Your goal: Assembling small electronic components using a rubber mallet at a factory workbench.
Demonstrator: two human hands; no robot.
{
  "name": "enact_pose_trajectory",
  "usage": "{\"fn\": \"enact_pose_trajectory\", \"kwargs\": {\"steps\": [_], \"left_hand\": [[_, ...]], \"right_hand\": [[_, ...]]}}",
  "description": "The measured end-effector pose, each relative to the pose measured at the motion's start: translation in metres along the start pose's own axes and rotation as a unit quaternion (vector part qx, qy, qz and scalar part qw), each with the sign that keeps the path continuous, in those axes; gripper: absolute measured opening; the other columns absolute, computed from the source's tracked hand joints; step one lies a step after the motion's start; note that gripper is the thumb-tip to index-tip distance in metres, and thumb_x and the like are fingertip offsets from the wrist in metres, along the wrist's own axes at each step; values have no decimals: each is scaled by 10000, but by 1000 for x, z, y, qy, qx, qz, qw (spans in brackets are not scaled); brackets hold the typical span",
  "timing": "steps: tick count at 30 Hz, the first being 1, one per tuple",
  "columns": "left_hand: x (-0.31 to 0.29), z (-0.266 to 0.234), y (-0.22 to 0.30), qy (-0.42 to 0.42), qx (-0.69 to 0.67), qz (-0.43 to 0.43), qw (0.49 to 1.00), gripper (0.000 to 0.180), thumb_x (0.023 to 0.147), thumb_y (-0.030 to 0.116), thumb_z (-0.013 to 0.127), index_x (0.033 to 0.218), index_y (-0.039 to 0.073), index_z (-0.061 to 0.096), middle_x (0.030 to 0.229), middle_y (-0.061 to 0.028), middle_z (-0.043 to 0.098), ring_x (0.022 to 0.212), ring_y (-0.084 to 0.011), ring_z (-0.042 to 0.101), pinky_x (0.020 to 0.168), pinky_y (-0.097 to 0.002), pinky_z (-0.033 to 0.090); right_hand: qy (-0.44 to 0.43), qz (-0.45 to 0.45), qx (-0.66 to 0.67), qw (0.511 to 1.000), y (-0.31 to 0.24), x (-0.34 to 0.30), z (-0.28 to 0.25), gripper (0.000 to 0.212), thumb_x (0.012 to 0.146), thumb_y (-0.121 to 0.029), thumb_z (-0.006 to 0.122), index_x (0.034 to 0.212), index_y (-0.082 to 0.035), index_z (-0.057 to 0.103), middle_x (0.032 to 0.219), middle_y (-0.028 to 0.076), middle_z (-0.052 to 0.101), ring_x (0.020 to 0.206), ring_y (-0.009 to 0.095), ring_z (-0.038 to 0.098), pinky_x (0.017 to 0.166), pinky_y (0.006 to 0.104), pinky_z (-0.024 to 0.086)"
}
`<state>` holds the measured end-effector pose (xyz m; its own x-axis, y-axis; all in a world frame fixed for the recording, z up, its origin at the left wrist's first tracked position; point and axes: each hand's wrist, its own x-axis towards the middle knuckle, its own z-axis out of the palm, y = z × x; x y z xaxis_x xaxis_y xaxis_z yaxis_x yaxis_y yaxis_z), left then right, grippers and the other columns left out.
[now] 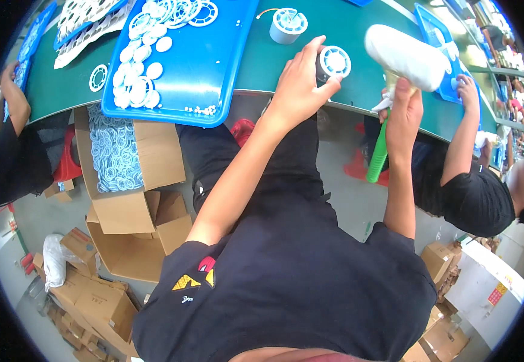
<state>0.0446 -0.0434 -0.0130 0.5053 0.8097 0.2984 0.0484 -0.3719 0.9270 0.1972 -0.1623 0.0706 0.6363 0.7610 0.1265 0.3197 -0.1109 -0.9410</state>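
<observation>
My left hand curls round a small round housing with a white slotted ring on top, holding it on the green tabletop. In my right hand is a mallet with a green handle and a thick head wrapped in white. Its head is raised to the right of the housing, apart from it. Behind my left hand stands a second, grey-white round housing with a thin wire at its side. The fingers' undersides are partly hidden.
A blue tray of white rings and discs overhangs the edge of the green table. One loose ring lies left of it. A cardboard box of pale rings stands below. Co-workers' arms are at both sides.
</observation>
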Motion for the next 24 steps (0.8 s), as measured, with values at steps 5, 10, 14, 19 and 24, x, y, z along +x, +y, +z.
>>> {"fn": "enact_pose_trajectory", "kwargs": {"steps": [5, 10, 14, 19, 24], "left_hand": [[4, -1, 2, -11, -13, -1, 1000, 772, 902, 249, 772, 1531, 2, 400, 1422, -228, 561, 1373, -343, 520, 1175, -436, 393], [-1, 2, -2, 7, -17, 0, 1000, 790, 879, 236, 774, 1523, -13, 390, 1379, -221, 551, 1315, -359, 512, 1155, -450, 389], [-1, -1, 3, -3, -34, -17, 999, 815, 917, 261, 773, 1565, 11, 347, 1429, -196, 566, 1358, -323, 507, 1178, -451, 378], [-1, -3, 6, -3, -44, -19, 999, 834, 906, 282, 795, 1561, 5, 360, 1399, -160, 609, 1208, -270, 558, 1120, -423, 424], [-3, -8, 3, 8, -86, -23, 996, 586, 968, 208, 751, 1459, 5, 504, 1333, -158, 634, 1205, -244, 616, 1083, -384, 480]], "right_hand": [[-55, -25, -37, 997, -9, 29, -12, 388, 1089, -386, 592, 1197, -18, 652, 744, -44, 565, 554, 11, 447, 469, 210, 337], [-151, 0, -134, 979, -28, 51, -12, 399, 1075, -438, 595, 1177, -62, 681, 749, -26, 582, 577, 40, 509, 476, 231, 374], [-238, -83, -242, 937, -32, 66, -19, 463, 1076, -479, 576, 1220, -49, 670, 787, -5, 607, 645, 79, 557, 549, 253, 431], [-195, -107, -215, 951, -58, 76, -21, 543, 1066, -525, 574, 1307, -49, 675, 894, 80, 698, 809, 156, 636, 708, 300, 492], [-303, -153, -342, 876, -78, 76, -15, 485, 1046, -447, 637, 1297, -33, 671, 927, 159, 731, 791, 242, 686, 720, 343, 521]]}}
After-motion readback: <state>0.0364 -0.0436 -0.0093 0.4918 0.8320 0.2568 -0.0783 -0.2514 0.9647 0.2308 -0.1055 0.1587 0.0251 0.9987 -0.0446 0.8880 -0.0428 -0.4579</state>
